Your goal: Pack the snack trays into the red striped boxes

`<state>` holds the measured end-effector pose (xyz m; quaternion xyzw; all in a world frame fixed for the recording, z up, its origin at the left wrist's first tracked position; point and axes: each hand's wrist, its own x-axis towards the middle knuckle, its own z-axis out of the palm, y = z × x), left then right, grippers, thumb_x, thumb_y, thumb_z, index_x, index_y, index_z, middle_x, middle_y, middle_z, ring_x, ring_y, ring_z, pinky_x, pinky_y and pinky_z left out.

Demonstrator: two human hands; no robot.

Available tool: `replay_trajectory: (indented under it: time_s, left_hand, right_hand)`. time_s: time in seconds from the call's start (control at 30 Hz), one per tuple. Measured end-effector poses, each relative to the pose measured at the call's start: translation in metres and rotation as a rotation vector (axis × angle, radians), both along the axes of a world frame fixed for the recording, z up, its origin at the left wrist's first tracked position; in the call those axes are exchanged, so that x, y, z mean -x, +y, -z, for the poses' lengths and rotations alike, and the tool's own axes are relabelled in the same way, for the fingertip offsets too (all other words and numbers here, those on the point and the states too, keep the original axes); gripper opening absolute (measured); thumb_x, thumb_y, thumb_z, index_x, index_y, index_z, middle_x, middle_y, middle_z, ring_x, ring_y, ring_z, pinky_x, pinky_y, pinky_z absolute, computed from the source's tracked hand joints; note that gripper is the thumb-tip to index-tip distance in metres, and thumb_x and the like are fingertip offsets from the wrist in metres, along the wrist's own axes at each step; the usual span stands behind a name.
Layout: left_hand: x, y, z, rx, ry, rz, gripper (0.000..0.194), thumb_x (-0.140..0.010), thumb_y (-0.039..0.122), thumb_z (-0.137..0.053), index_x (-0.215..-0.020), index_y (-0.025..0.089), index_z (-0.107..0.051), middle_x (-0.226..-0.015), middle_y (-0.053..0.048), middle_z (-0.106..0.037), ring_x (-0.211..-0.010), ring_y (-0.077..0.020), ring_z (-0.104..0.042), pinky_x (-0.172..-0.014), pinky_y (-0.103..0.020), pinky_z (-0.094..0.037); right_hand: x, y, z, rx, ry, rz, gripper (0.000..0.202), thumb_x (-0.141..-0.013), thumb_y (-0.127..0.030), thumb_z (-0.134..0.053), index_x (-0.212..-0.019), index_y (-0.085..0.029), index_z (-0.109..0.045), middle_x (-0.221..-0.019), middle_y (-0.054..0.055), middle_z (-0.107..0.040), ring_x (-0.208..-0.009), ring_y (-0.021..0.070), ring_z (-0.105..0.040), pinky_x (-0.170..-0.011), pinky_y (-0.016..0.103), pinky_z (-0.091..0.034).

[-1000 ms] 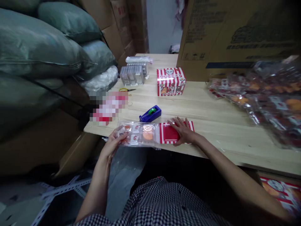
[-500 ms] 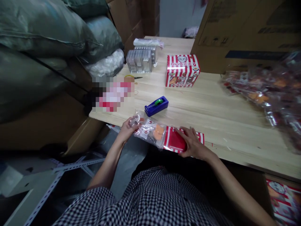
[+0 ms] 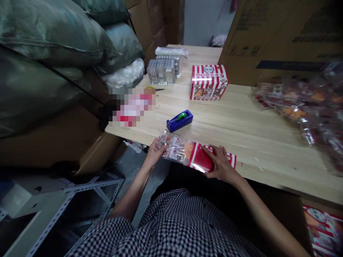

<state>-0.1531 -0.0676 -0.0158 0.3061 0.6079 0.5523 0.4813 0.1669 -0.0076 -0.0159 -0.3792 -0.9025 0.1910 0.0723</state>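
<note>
My left hand (image 3: 157,152) pinches the left end of a clear plastic packet (image 3: 175,148) with small orange and red pieces in it. The packet's right end meets the open end of a red-and-white striped box (image 3: 199,159), which lies at the table's front edge; part of an orange piece is covered there. Over the box's right part my right hand (image 3: 221,164) spreads its fingers and grips it, thumb at the near side. Just beyond the packet stands a blue tape dispenser (image 3: 180,121) with a green core.
Another striped box (image 3: 209,82) stands at the back of the wooden table (image 3: 241,121). Clear plastic cases (image 3: 161,71) and scissors (image 3: 155,89) lie back left. More filled packets (image 3: 297,103) are heaped right, before a large carton (image 3: 281,39). Stuffed sacks (image 3: 48,39) crowd the left.
My left hand and the packet have moved right, toward the box, and the orange piece is now partly covered at the box's end. The whole view has shifted slightly.
</note>
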Motion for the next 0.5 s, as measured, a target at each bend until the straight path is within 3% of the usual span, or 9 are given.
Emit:
replay_trajectory:
  time_s: [0.13, 0.23, 0.3, 0.37, 0.43, 0.5]
  left_hand:
    - [-0.032, -0.006, 0.011, 0.084, 0.027, 0.117, 0.071, -0.075, 0.039, -0.077, -0.137, 0.016, -0.052, -0.124, -0.014, -0.067, -0.105, -0.0254, -0.067, -0.090, -0.038, -0.055]
    - [-0.059, -0.012, 0.008, 0.027, 0.327, 0.097, 0.068, -0.082, 0.043, -0.070, -0.140, 0.015, -0.049, -0.134, -0.017, -0.060, -0.124, -0.0290, -0.058, -0.108, -0.045, -0.044]
    - [-0.065, -0.015, -0.001, -0.026, 0.489, 0.033, 0.071, -0.083, 0.047, -0.068, -0.143, 0.016, -0.048, -0.141, -0.018, -0.055, -0.133, -0.0301, -0.051, -0.113, -0.047, -0.040]
    - [-0.058, -0.014, -0.013, -0.027, 0.466, -0.025, 0.070, -0.086, 0.052, -0.061, -0.144, 0.016, -0.047, -0.138, -0.018, -0.058, -0.122, -0.0297, -0.061, -0.101, -0.046, -0.051]
    - [-0.043, -0.006, -0.021, -0.060, 0.409, -0.044, 0.066, -0.082, 0.058, -0.061, -0.134, 0.017, -0.059, -0.126, -0.013, -0.068, -0.110, -0.0305, -0.068, -0.090, -0.043, -0.058]
    - [-0.034, 0.010, -0.025, -0.069, 0.414, -0.043, 0.060, -0.073, 0.061, -0.068, -0.118, 0.021, -0.070, -0.112, -0.008, -0.075, -0.103, -0.0332, -0.071, -0.080, -0.042, -0.062]
  right_hand:
    - [0.006, -0.001, 0.001, 0.048, 0.046, -0.056, 0.105, -0.063, -0.039, -0.080, -0.155, -0.021, -0.032, -0.146, 0.021, -0.036, -0.143, 0.0404, -0.031, -0.120, 0.062, -0.006]
    - [0.011, -0.003, 0.002, 0.048, 0.070, -0.029, 0.107, -0.060, -0.037, -0.082, -0.155, -0.021, -0.034, -0.149, 0.022, -0.033, -0.144, 0.0406, -0.028, -0.120, 0.061, -0.001]
    - [0.011, -0.005, 0.000, 0.078, 0.083, 0.005, 0.111, -0.057, -0.038, -0.085, -0.155, -0.020, -0.034, -0.152, 0.022, -0.030, -0.146, 0.0424, -0.024, -0.119, 0.063, 0.001]
    - [0.009, -0.007, -0.005, 0.135, 0.117, 0.048, 0.118, -0.053, -0.043, -0.087, -0.156, -0.023, -0.032, -0.155, 0.021, -0.026, -0.147, 0.0455, -0.019, -0.117, 0.066, 0.002]
    - [0.008, -0.009, -0.008, 0.156, 0.175, 0.097, 0.122, -0.051, -0.048, -0.088, -0.157, -0.028, -0.028, -0.158, 0.018, -0.022, -0.148, 0.0485, -0.014, -0.115, 0.070, 0.001]
    - [0.007, -0.007, -0.005, 0.115, 0.243, 0.106, 0.129, -0.049, -0.049, -0.089, -0.158, -0.033, -0.022, -0.159, 0.017, -0.023, -0.147, 0.0495, -0.018, -0.113, 0.073, 0.002]
